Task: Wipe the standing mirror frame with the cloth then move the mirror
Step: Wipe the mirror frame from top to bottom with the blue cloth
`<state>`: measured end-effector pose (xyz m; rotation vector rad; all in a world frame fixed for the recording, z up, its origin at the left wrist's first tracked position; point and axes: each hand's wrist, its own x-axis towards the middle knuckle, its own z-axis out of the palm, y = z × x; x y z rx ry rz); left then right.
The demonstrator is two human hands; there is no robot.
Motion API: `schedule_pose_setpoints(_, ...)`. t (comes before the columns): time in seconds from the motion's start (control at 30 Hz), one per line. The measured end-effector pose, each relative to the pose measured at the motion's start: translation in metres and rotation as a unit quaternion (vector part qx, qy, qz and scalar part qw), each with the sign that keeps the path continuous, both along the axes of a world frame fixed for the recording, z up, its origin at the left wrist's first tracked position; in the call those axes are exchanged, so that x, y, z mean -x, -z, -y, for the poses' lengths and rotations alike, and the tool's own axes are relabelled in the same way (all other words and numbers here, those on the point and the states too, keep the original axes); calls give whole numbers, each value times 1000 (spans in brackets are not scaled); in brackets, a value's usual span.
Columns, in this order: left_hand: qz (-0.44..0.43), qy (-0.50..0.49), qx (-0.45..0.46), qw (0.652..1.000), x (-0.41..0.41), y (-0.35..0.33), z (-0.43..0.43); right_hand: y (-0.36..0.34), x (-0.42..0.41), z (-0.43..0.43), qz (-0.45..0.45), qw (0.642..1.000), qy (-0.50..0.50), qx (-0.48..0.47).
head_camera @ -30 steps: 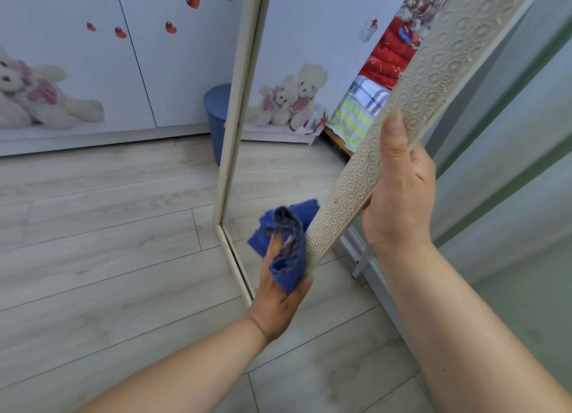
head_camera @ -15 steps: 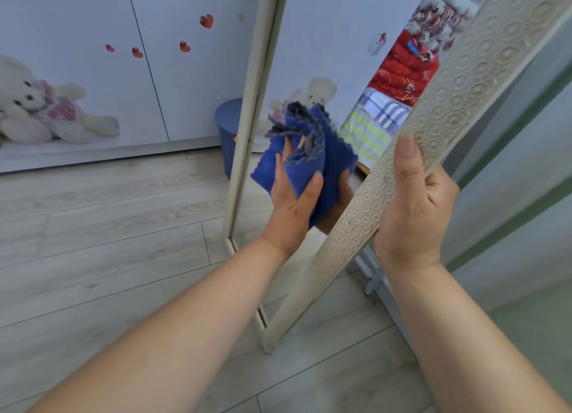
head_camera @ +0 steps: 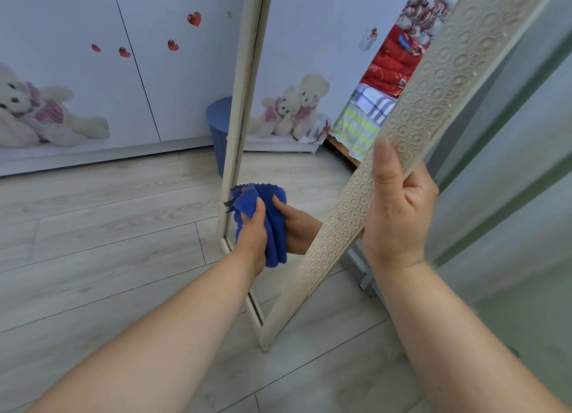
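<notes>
A tall standing mirror with a cream embossed frame (head_camera: 411, 128) stands on the wood floor, its foot near the middle. My right hand (head_camera: 399, 208) grips the near, right frame rail, thumb on its patterned face. My left hand (head_camera: 252, 233) holds a folded blue cloth (head_camera: 272, 224) against the lower part of the mirror, beside the far, left frame rail (head_camera: 240, 103). The glass reflects the hand and the cloth.
A white wardrobe (head_camera: 93, 72) with teddy-bear and heart pictures runs along the back. A blue round bin (head_camera: 218, 131) stands behind the mirror's left rail. Pale green panels (head_camera: 510, 165) rise on the right. The mirror's white stand leg (head_camera: 365, 273) pokes out behind my right wrist.
My left hand has moved the cloth from beside the right rail up across the glass and then down to the left rail's lower part. My right hand has kept its grip.
</notes>
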<state>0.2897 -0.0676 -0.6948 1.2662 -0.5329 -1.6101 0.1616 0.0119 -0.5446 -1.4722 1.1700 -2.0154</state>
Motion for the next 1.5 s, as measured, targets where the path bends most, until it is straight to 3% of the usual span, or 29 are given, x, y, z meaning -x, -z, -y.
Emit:
schedule_pose_setpoints(0.13, 15, 4, -2, 1000, -1, 0, -1, 12, 2, -8, -90, 994, 61, 9)
schedule_pose_setpoints(0.27, 31, 16, 11, 999, -1, -3, -7, 30, 8, -27, -223, 965, 137, -11)
schedule_pose_setpoints(0.33, 41, 17, 21, 999, 3, -8, -12, 40, 12, -37, -190, 969, 150, -55)
schedule_pose_setpoints(0.43, 81, 15, 84, 993, 11, -20, -16, 55, 2, -50, 13, 970, 130, -203)
schedule_pose_setpoints(0.53, 130, 36, 143, 980, 17, -34, -21, 73, -6, -49, 99, 961, 9, -257)
schedule_pose_setpoints(0.6, 151, 53, 174, 972, 17, -42, -24, 76, -7, -38, 84, 959, -135, -236)
schedule_pose_setpoints(0.67, 162, 68, 211, 962, 17, -49, -29, 77, -7, -25, 72, 950, -200, -228)
schedule_pose_setpoints(0.9, 198, 72, 341, 916, 21, -44, -38, 94, -15, -14, 120, 966, -108, -203)
schedule_pose_setpoints(1.03, 212, 53, 297, 930, 17, -32, -28, 90, -18, -17, 97, 973, -98, -184)
schedule_pose_setpoints(1.17, 138, -12, 187, 973, 14, -24, -12, 85, -18, -20, 32, 980, -102, -167)
schedule_pose_setpoints(1.3, 105, -16, 146, 984, 4, -29, 29, 87, -19, -19, 53, 983, -82, -157)
schedule_pose_setpoints(1.5, 153, -39, 320, 934, 5, -118, 87, 93, -19, -21, 75, 978, -35, -189)
